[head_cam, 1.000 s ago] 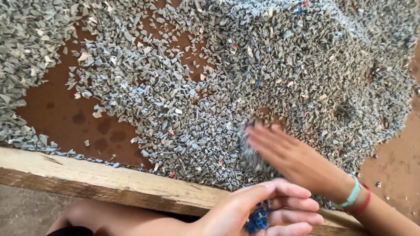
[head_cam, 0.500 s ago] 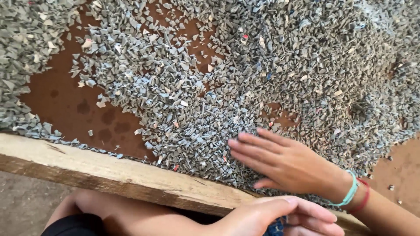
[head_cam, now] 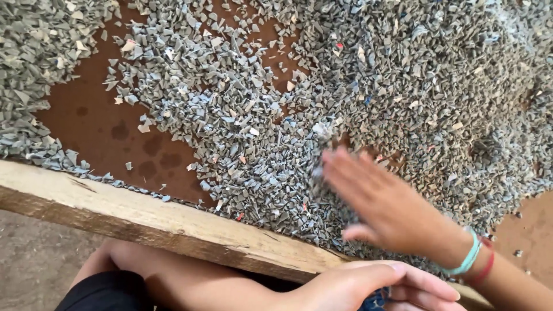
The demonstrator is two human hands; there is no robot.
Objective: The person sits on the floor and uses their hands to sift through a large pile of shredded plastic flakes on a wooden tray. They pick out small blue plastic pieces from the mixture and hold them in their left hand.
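Right hand [head_cam: 391, 210], fingers spread flat, sweeps over the grey flakes [head_cam: 345, 92] on the brown tabletop [head_cam: 92, 124]. Left hand [head_cam: 368, 285] cups a few blue bits [head_cam: 375, 299] below the plank [head_cam: 144, 216]. Most of the heap looks unsorted; coloured specks remain.

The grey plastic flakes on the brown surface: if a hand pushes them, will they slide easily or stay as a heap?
The grey flakes look small, thin and loose, so they would probably slide and scatter easily. The bare brown surface suggests they sweep aside cleanly. The right hand lies flat on them, so they seem light and likely stiff.
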